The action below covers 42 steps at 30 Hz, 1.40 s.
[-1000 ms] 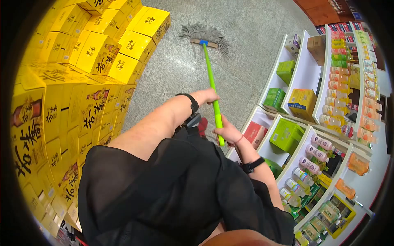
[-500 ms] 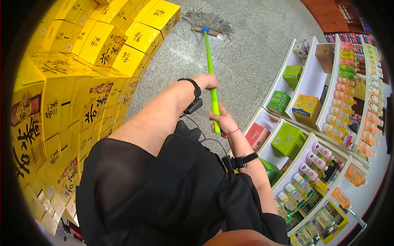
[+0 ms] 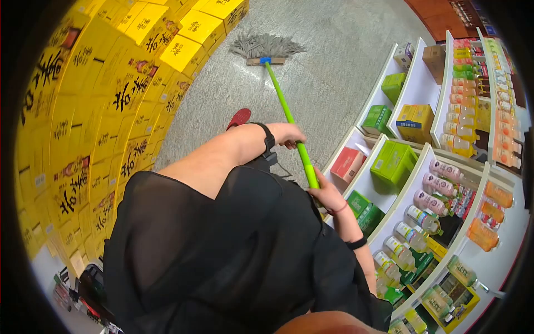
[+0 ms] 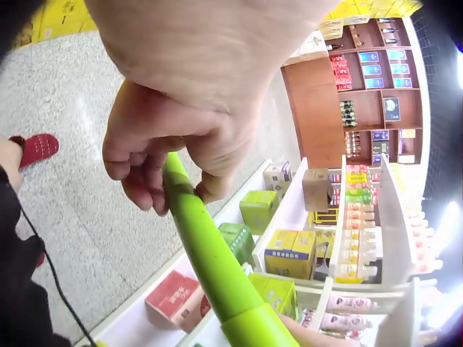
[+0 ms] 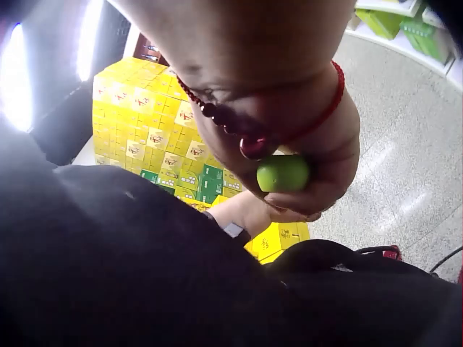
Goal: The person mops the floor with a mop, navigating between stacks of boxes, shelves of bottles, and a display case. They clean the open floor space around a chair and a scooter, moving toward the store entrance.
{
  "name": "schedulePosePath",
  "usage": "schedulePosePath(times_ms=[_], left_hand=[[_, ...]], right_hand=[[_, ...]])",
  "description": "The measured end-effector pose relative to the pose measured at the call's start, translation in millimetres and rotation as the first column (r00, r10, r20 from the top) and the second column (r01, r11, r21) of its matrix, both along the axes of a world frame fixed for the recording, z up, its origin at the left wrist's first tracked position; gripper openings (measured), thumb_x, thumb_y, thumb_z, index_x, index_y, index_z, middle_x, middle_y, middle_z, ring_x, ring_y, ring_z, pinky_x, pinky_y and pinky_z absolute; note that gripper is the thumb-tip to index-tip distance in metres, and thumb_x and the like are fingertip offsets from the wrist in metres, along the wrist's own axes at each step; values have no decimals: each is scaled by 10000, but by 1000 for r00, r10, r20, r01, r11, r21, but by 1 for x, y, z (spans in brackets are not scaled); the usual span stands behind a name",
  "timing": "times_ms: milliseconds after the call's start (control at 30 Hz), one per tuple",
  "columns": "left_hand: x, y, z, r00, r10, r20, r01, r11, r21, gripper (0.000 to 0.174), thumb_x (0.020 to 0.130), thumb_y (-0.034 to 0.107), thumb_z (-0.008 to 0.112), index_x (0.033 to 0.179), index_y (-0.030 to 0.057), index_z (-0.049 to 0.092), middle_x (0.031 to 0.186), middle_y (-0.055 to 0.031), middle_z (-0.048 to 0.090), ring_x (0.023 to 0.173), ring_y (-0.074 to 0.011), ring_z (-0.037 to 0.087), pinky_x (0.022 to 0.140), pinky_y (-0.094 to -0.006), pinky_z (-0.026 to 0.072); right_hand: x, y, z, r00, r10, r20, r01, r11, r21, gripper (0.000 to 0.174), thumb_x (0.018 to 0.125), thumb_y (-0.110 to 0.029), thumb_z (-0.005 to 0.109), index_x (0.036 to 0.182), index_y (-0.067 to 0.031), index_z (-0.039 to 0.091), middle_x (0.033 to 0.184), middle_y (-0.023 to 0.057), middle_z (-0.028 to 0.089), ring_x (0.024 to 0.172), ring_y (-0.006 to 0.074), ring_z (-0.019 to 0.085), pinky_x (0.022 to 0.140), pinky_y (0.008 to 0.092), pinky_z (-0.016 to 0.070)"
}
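A mop with a bright green handle [image 3: 282, 97] slants across the head view. Its grey string head [image 3: 267, 45] lies spread on the speckled floor beyond a wooden bar with a blue joint. My left hand [image 3: 289, 134] grips the middle of the handle, its fingers curled round the green pole in the left wrist view. Lower down, close to my body, my right hand [image 3: 328, 196] holds the top end of the handle. In the right wrist view the rounded green end [image 5: 283, 173] pokes out of that fist, beneath a red beaded bracelet [image 5: 253, 147].
Stacked yellow cartons [image 3: 111, 100] wall in the left side. Along the right runs white shelving [image 3: 428, 92] with boxes and rows of bottles [image 3: 461, 114]. A red shoe [image 3: 239, 118] stands on the floor [image 3: 328, 61] behind the left forearm. A cable [image 4: 54, 267] hangs near the body.
In the head view the mop head has swung left and come nearer since half a second ago, and the handle's top end has shifted right and down with both hands. A red shoe has come into view.
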State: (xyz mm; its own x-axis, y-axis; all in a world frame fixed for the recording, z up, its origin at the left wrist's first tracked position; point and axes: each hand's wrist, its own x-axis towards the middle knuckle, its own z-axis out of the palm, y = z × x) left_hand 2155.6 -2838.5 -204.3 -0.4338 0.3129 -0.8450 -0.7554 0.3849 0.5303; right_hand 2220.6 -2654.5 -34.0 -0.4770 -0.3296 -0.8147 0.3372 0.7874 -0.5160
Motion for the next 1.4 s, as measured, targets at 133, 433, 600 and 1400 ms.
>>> schedulePosePath(times_ms=[133, 433, 600, 1400], left_hand=[[42, 45, 13, 994, -79, 76, 70, 991, 116, 286, 740, 377, 594, 825, 105, 598, 632, -28, 585, 489, -111, 561, 356, -224, 312], [66, 61, 19, 994, -109, 15, 107, 991, 77, 406, 701, 435, 618, 932, 101, 610, 711, -75, 624, 595, -144, 595, 496, -281, 401], [56, 52, 10, 998, 24, -54, -19, 996, 90, 465, 689, 466, 622, 900, 52, 624, 733, -91, 634, 618, -167, 604, 571, -334, 467], [-120, -88, -21, 909, 260, -325, -332, 923, -192, 340, 697, 338, 625, 710, -3, 623, 640, -115, 601, 537, -199, 578, 482, -319, 479]], right_hand=[[39, 59, 30, 991, 134, -30, -132, 989, 73, 701, 714, -104, 585, 1338, -61, 268, 877, 149, 572, 548, 190, 557, 528, 298, 463], [71, 100, 0, 959, 115, -258, -132, 990, -49, 613, 757, -105, 589, 1302, -19, 321, 1121, 228, 527, 1028, 292, 535, 864, 312, 406], [49, 73, -1, 943, 179, -279, -180, 983, 23, 637, 748, -123, 613, 1304, -16, 320, 1062, 233, 558, 976, 289, 563, 831, 318, 425], [-152, -88, -50, 823, 466, -324, -450, 884, 127, 739, 697, -114, 609, 1340, -33, 252, 783, 185, 591, 634, 235, 587, 599, 319, 474]])
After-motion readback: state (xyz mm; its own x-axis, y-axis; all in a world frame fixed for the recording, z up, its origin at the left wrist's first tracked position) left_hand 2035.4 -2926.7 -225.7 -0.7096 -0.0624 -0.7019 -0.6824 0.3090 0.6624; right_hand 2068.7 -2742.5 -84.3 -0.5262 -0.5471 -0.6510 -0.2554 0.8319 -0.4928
